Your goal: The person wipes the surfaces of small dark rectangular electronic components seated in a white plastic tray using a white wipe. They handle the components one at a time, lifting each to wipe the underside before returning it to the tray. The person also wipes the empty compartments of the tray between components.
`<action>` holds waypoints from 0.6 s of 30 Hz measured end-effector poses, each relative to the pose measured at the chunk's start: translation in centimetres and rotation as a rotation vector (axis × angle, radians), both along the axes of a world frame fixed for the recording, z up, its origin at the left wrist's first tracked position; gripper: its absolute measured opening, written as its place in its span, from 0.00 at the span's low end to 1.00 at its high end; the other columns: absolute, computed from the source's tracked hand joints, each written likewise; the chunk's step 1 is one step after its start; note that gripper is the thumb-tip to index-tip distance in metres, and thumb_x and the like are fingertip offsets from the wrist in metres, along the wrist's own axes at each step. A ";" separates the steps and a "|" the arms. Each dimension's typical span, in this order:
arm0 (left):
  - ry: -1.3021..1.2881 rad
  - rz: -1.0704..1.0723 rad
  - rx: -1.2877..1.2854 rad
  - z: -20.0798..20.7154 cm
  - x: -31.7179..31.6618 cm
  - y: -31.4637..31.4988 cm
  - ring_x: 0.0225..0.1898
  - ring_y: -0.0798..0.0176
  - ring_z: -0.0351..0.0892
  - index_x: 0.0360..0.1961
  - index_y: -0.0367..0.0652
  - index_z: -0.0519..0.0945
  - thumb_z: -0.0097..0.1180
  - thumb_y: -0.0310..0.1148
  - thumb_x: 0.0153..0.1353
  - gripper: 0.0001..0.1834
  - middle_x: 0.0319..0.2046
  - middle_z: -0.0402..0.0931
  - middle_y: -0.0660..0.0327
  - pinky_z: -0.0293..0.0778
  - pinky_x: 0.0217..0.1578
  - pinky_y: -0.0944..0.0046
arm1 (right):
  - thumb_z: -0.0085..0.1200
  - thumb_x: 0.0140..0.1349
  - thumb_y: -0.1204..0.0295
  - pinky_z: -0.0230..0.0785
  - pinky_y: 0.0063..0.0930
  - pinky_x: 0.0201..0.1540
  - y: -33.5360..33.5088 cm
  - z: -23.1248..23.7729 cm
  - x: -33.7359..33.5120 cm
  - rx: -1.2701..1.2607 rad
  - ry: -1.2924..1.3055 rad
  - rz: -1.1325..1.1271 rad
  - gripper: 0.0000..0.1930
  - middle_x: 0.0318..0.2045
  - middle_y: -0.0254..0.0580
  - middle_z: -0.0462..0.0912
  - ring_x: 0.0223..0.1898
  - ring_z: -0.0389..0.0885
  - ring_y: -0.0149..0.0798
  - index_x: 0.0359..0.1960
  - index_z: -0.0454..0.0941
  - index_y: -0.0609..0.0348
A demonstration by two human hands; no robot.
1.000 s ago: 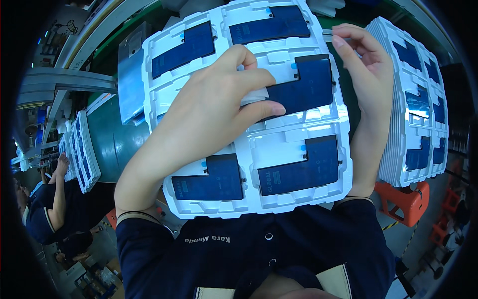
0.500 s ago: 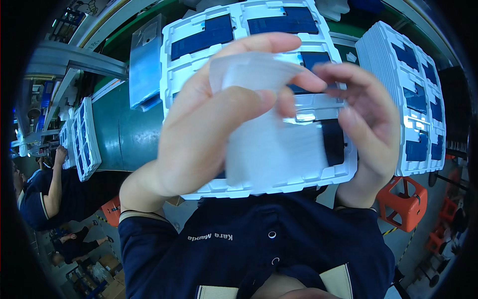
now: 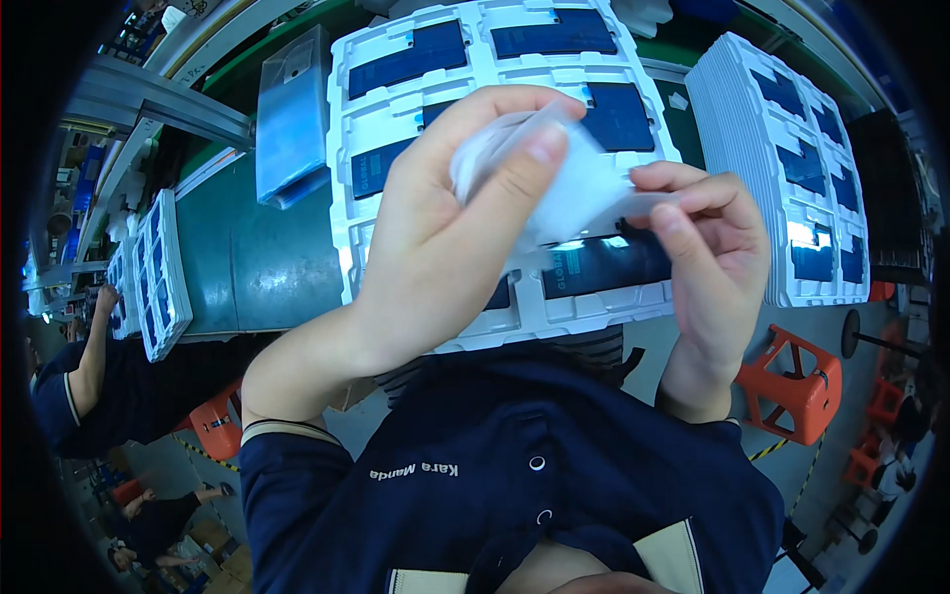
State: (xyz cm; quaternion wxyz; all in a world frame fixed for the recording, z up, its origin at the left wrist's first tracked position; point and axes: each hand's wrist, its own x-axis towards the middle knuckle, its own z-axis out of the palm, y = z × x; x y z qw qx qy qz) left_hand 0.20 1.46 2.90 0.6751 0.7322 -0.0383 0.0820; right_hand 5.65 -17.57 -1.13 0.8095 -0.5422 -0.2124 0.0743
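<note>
My left hand (image 3: 450, 228) and my right hand (image 3: 712, 247) both pinch a thin, crumpled white film sheet (image 3: 569, 183), held up above a white moulded tray (image 3: 396, 119). The tray holds several dark blue flat rectangular parts (image 3: 406, 59) in separate pockets. My left thumb and fingers grip the sheet's left end; my right fingertips grip its right edge. The hands hide the tray's middle pockets.
A tall stack of the same white trays (image 3: 792, 148) stands at the right. A green conveyor surface (image 3: 247, 257) runs to the left, carrying a clear plastic bag (image 3: 287, 119) and another tray (image 3: 158, 277). A co-worker (image 3: 99, 386) sits at the left. Orange stools (image 3: 792, 386) stand on the floor.
A second ago my hands lay on the tray's parts. They have since lifted a white film off the tray, and it is now bunched up between both hands.
</note>
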 end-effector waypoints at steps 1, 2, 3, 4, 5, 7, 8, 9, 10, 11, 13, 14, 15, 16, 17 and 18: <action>-0.012 -0.039 0.246 0.2 -0.1 0.4 0.34 0.69 0.77 0.48 0.35 0.77 0.59 0.36 0.64 0.17 0.33 0.74 0.61 0.72 0.34 0.69 | 0.58 0.60 0.83 0.74 0.20 0.43 -0.8 0.0 0.3 0.014 0.023 -0.022 0.10 0.40 0.47 0.82 0.38 0.81 0.30 0.42 0.73 0.66; -0.024 -0.072 0.491 0.4 -0.1 0.5 0.33 0.68 0.78 0.46 0.35 0.78 0.61 0.35 0.62 0.16 0.35 0.74 0.60 0.72 0.33 0.68 | 0.57 0.61 0.83 0.74 0.21 0.45 -1.9 -0.2 0.6 -0.007 0.024 -0.050 0.11 0.40 0.46 0.82 0.39 0.82 0.32 0.44 0.72 0.66; -0.032 -0.127 0.659 0.5 -0.4 0.4 0.32 0.65 0.78 0.44 0.35 0.79 0.63 0.35 0.60 0.16 0.37 0.73 0.59 0.72 0.32 0.66 | 0.57 0.60 0.84 0.74 0.21 0.45 -2.8 -0.4 1.1 -0.009 -0.014 -0.089 0.11 0.39 0.46 0.82 0.39 0.82 0.31 0.44 0.72 0.66; -0.036 -0.179 0.829 0.6 -0.9 0.0 0.31 0.63 0.78 0.42 0.34 0.79 0.64 0.35 0.58 0.16 0.39 0.72 0.58 0.72 0.31 0.65 | 0.57 0.60 0.84 0.74 0.20 0.45 -3.5 -0.5 1.7 -0.010 -0.050 -0.125 0.12 0.39 0.46 0.82 0.39 0.82 0.31 0.44 0.72 0.66; -0.042 -0.232 0.999 0.7 -1.3 -0.3 0.29 0.60 0.79 0.40 0.33 0.79 0.66 0.34 0.56 0.16 0.41 0.71 0.56 0.73 0.31 0.63 | 0.58 0.60 0.84 0.73 0.20 0.45 -4.0 -0.6 2.1 -0.010 -0.087 -0.160 0.12 0.39 0.46 0.82 0.39 0.82 0.31 0.44 0.72 0.66; -0.101 -0.223 0.963 -0.4 -1.4 -0.7 0.27 0.53 0.78 0.35 0.31 0.78 0.67 0.34 0.53 0.16 0.43 0.69 0.53 0.73 0.30 0.57 | 0.57 0.59 0.84 0.72 0.20 0.46 -4.6 -0.6 2.4 -0.108 -0.143 -0.259 0.13 0.39 0.45 0.82 0.40 0.81 0.30 0.45 0.73 0.67; -0.083 -0.225 0.956 -0.5 -1.4 -0.7 0.27 0.53 0.78 0.35 0.31 0.77 0.67 0.34 0.53 0.16 0.43 0.69 0.53 0.73 0.31 0.57 | 0.57 0.60 0.84 0.71 0.21 0.46 -5.2 -0.8 2.6 -0.164 -0.181 -0.262 0.13 0.40 0.44 0.81 0.40 0.80 0.30 0.46 0.74 0.67; -0.065 -0.226 0.949 -0.6 -1.4 -0.8 0.27 0.53 0.78 0.34 0.31 0.76 0.67 0.34 0.53 0.17 0.42 0.69 0.53 0.73 0.31 0.57 | 0.56 0.61 0.84 0.71 0.22 0.47 -5.6 -1.1 2.7 -0.219 -0.219 -0.263 0.13 0.41 0.43 0.81 0.41 0.79 0.30 0.47 0.74 0.67; -0.039 -0.226 0.928 -0.6 -1.2 -0.8 0.28 0.52 0.77 0.34 0.31 0.75 0.67 0.33 0.53 0.17 0.42 0.69 0.52 0.73 0.31 0.56 | 0.56 0.61 0.84 0.71 0.22 0.47 -5.8 -1.5 2.8 -0.209 -0.238 -0.253 0.12 0.41 0.44 0.81 0.41 0.79 0.30 0.46 0.74 0.67; -0.014 -0.225 0.908 -0.7 -0.8 -0.8 0.28 0.50 0.77 0.34 0.32 0.75 0.67 0.33 0.53 0.17 0.42 0.69 0.52 0.72 0.31 0.55 | 0.56 0.61 0.84 0.71 0.22 0.47 -6.0 -1.8 3.0 -0.198 -0.256 -0.242 0.12 0.42 0.44 0.81 0.41 0.79 0.30 0.46 0.75 0.67; -0.018 -0.225 0.873 -1.0 -0.3 -0.7 0.29 0.48 0.76 0.34 0.33 0.73 0.67 0.33 0.53 0.17 0.40 0.69 0.51 0.72 0.32 0.54 | 0.56 0.60 0.84 0.71 0.21 0.46 -5.9 -2.0 3.4 -0.137 -0.246 -0.266 0.11 0.41 0.43 0.81 0.41 0.79 0.30 0.45 0.76 0.68; -0.048 -0.226 0.857 -1.3 -0.1 -0.7 0.29 0.47 0.75 0.34 0.34 0.73 0.67 0.32 0.53 0.16 0.38 0.70 0.51 0.71 0.32 0.53 | 0.56 0.60 0.84 0.71 0.20 0.45 -5.7 -2.0 3.5 -0.087 -0.216 -0.302 0.10 0.39 0.42 0.81 0.39 0.80 0.30 0.44 0.76 0.68; -0.079 -0.226 0.842 -1.5 0.0 -0.7 0.30 0.46 0.75 0.35 0.35 0.72 0.66 0.32 0.53 0.16 0.36 0.70 0.51 0.71 0.32 0.53 | 0.57 0.60 0.85 0.71 0.19 0.45 -5.5 -2.0 3.6 -0.037 -0.187 -0.337 0.10 0.38 0.42 0.82 0.38 0.80 0.29 0.43 0.77 0.68; -0.070 -0.265 0.845 -1.4 -0.2 -0.9 0.30 0.46 0.74 0.34 0.35 0.73 0.66 0.31 0.53 0.15 0.34 0.70 0.51 0.71 0.32 0.53 | 0.57 0.59 0.85 0.71 0.19 0.44 -5.3 -1.8 3.6 -0.018 -0.161 -0.352 0.10 0.37 0.41 0.82 0.37 0.80 0.29 0.43 0.77 0.68; -0.061 -0.303 0.848 -1.1 -0.6 -1.2 0.30 0.45 0.74 0.34 0.36 0.73 0.65 0.30 0.53 0.13 0.32 0.70 0.52 0.70 0.32 0.53 | 0.57 0.59 0.85 0.71 0.18 0.43 -5.1 -1.4 3.6 0.000 -0.134 -0.368 0.09 0.37 0.41 0.82 0.37 0.79 0.28 0.42 0.77 0.68; -0.052 -0.342 0.850 -0.8 -1.0 -1.4 0.30 0.45 0.74 0.33 0.37 0.73 0.65 0.29 0.53 0.12 0.30 0.70 0.52 0.70 0.32 0.53 | 0.57 0.59 0.85 0.71 0.18 0.42 -4.8 -1.1 3.6 0.018 -0.108 -0.383 0.09 0.37 0.40 0.81 0.37 0.79 0.28 0.42 0.78 0.68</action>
